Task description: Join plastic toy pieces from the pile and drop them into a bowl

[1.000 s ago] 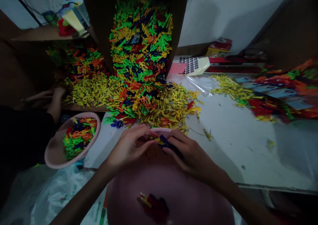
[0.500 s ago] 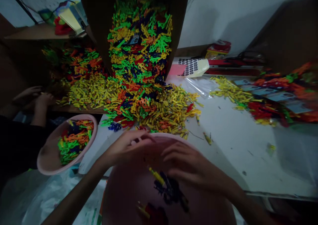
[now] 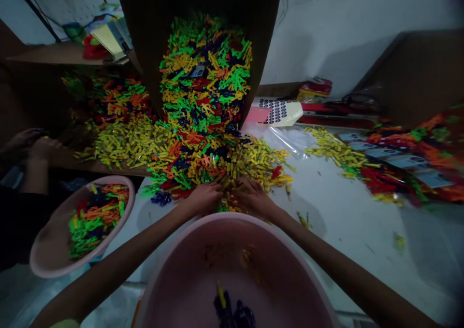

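My left hand lies at the front of a heap of small yellow plastic pieces, just past the rim of a large pink basin. Its fingers are curled in among the pieces, and what they hold is hidden. Opposite it, my right hand reaches into the same heap with its fingers apart, partly covered by pieces. Green, orange, red and dark blue figure-shaped plastic pieces mix with the yellow ones. Inside the basin lie dark blue pieces and a yellow one.
A dark upright box spills coloured pieces toward me. To the left, another person's hands are near a second pink basin of pieces. Further pieces and blue cards lie on the white table at right.
Both hands have moved forward from above the basin into the heap beyond its rim. The basin appears lower in view, and the other person's hands have shifted left.
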### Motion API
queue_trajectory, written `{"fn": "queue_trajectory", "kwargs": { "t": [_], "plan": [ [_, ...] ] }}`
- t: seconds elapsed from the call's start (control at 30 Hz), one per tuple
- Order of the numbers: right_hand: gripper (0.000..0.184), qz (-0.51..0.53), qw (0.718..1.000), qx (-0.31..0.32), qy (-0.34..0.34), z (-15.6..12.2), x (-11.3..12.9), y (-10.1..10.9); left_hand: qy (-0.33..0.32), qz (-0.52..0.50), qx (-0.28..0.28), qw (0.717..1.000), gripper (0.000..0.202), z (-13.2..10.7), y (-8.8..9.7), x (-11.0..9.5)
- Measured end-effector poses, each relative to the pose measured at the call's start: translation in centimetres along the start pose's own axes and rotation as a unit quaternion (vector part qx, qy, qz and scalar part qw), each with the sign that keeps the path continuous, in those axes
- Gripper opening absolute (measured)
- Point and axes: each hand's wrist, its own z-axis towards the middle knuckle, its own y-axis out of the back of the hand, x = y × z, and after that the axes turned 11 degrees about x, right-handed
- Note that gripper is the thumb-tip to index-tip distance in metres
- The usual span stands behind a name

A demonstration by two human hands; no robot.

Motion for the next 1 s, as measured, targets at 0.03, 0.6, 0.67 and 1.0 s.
{"fn": "queue_trajectory", "kwargs": {
  "t": [0.03,0.6,0.67,1.0],
  "plan": [
    [0.023,0.033,0.999,-0.024,0.001,0.2,0.1,0.0,0.017,-0.053,-0.018,0.998,0.008,-0.3,0.3,0.0],
    [0.033,0.431,0.893,-0.051,-0.118,-3.3,10.9,10.5,0.060,-0.499,-0.274,0.820,0.033,-6.6,8.2,-10.2],
    [0.029,0.413,0.898,-0.073,-0.132,-3.9,11.5,10.7,0.070,-0.456,-0.270,0.845,0.032,-7.0,8.1,-10.7],
    [0.024,0.314,0.932,-0.141,-0.113,-4.5,13.7,10.9,0.050,-0.317,-0.325,0.890,0.022,-8.1,7.9,-11.9]
  ]
}}
